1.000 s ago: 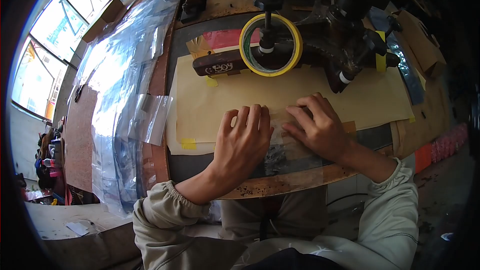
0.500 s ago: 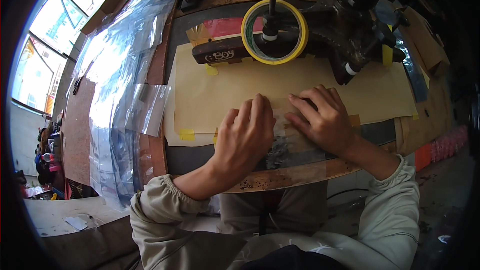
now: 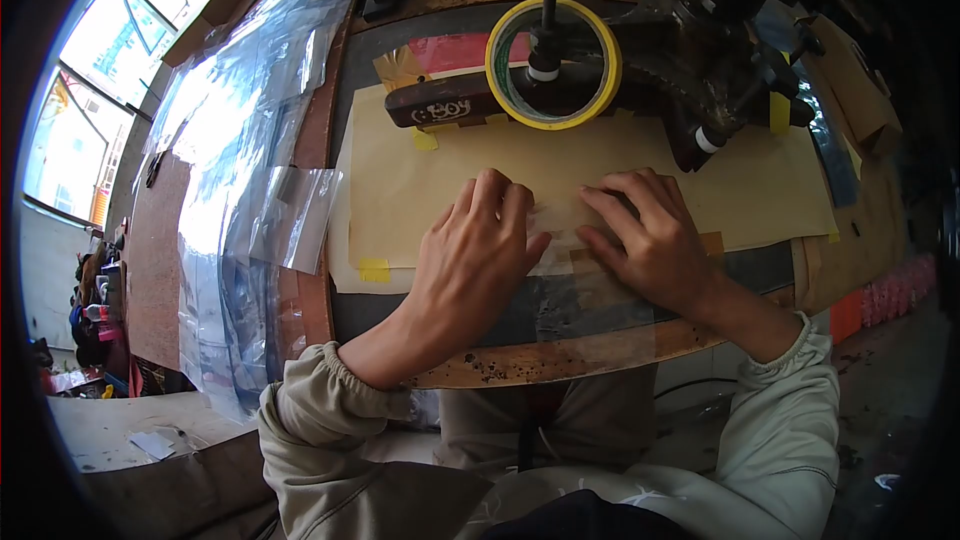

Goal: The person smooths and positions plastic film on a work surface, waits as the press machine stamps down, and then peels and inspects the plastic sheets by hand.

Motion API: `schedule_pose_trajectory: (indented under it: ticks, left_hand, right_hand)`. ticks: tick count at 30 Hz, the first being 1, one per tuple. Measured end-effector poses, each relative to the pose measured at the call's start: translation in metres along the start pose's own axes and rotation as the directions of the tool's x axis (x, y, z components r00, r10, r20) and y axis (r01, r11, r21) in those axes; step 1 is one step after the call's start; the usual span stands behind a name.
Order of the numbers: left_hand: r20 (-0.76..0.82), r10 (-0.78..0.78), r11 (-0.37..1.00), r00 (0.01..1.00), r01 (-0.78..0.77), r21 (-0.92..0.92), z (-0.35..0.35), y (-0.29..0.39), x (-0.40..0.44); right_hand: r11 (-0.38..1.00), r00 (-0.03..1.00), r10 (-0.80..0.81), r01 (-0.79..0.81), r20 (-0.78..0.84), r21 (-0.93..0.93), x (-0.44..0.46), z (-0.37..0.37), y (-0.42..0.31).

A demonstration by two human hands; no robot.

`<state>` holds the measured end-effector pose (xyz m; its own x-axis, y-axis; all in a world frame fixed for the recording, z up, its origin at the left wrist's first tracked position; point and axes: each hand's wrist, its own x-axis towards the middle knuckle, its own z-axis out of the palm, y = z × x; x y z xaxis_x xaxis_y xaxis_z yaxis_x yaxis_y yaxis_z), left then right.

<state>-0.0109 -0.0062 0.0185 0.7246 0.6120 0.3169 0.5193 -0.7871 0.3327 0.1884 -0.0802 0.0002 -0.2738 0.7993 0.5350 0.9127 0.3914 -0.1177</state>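
Observation:
A clear plastic bag lies flat between my hands, over the tan paper sheet and the front edge of the board. My left hand rests palm down at the bag's left side, thumb apart from the bent fingers. At the bag's upper right, my right hand has curled fingers, with a gap between thumb and forefinger. What lies under the fingertips is hidden. Beyond the hands, a yellow tape roll hangs around a black knob post on the dark metal press arm.
Many clear plastic bags lie in a long overlapping row at the left. A cardboard box stands at the right. Yellow tape marks the sheet's lower left corner. Pink bubble wrap is at the far right.
My left hand has shifted slightly left and its thumb has spread from the fingers, showing more of the bag. My right hand has barely moved. The view has tilted a little.

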Motion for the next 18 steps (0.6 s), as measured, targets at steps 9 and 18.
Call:
schedule_pose_trajectory:
  ticks: [9,18]
  left_hand:
    - [0.44,0.04,0.599,0.897,0.331,-0.729,0.002,-0.009,0.017]
    - [0.584,0.172,0.236,0.794,0.542,-0.807,0.008,-0.016,0.021]
  right_hand:
    - [0.92,0.998,-0.066,0.058,0.007,0.387,0.0,-0.001,-0.002]
    - [0.885,0.995,-0.095,0.077,0.016,0.459,0.002,-0.004,0.001]
